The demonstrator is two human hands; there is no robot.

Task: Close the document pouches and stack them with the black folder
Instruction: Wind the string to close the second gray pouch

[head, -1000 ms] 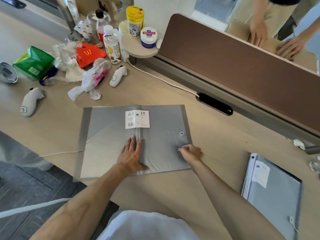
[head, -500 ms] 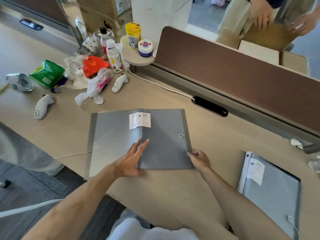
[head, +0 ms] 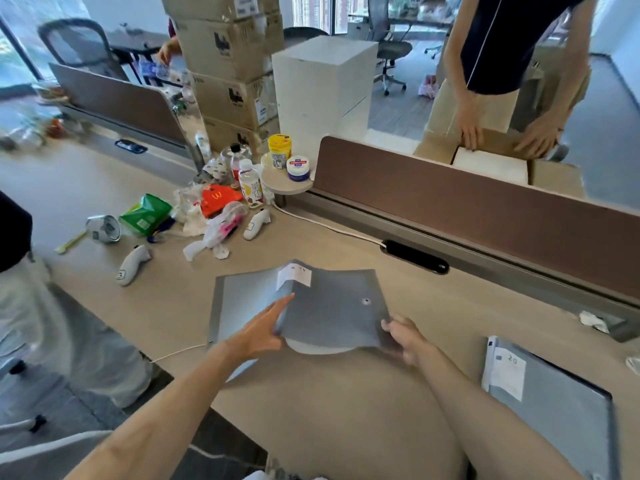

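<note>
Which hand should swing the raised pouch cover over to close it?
Right, probably. The right hand grips the free near corner of the raised pouch cover; the left hand lies straight-fingered at the fold, better suited to steadying.

The grey pouch (head: 332, 306) before me lies spread open, its right half lifted and bowed. To my right a second grey pouch (head: 554, 410) lies flat on the black folder (head: 614, 441).

An office: brown desk dividers (head: 485, 216), swivel chairs (head: 391, 50), stacked cardboard boxes (head: 232, 64) beside a long pale surface (head: 346, 410).
</note>
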